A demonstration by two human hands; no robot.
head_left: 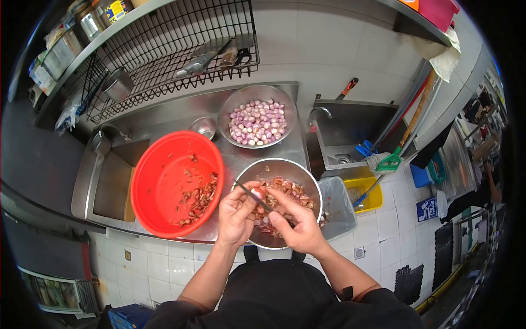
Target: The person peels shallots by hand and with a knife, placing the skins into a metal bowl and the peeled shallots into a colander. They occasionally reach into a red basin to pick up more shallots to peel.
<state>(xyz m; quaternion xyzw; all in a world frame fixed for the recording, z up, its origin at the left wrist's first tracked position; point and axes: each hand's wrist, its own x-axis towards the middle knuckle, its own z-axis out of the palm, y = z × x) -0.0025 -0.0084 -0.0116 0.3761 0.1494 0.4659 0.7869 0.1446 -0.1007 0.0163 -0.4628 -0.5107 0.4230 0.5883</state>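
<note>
here, at mid-frame, the left hand pinches a small red-and-white shallot in nearly closed fingers above a round metal bowl. the right hand, fingers curled, grips a thin dark knife.

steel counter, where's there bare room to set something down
Bare: steel counter between red basin, colander and peelings bowl; strips right of the colander and behind the basin, left of the small bowl. Crowded: peelings bowl, under the left hand and right hand.
</note>
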